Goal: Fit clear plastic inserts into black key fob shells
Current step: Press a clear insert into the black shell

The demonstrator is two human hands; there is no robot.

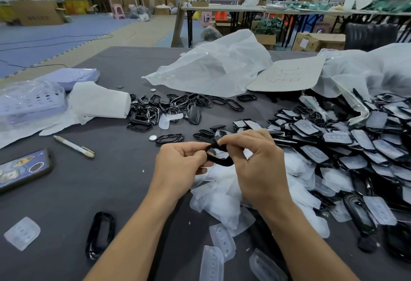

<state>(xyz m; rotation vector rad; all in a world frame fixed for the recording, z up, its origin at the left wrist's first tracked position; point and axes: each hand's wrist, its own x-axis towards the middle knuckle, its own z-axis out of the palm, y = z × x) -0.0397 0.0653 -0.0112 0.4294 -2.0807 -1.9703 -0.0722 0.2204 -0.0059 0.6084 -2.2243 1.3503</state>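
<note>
A phone (22,170) lies left of the hands, cut off by the picture's edge, with a white pen (74,146) just past it. A shiny black ring (100,234) lies flat on the dark desk (111,191), below the left hand (181,165). Both hands pinch one black key fob shell (219,158) between them, above the desk. Fingers hide most of it, so any clear insert inside is hard to see. The right hand (255,169) hides part of the soft, cloudy clear inserts (224,203). Right of it spreads a big pile of shells (344,147).
</note>
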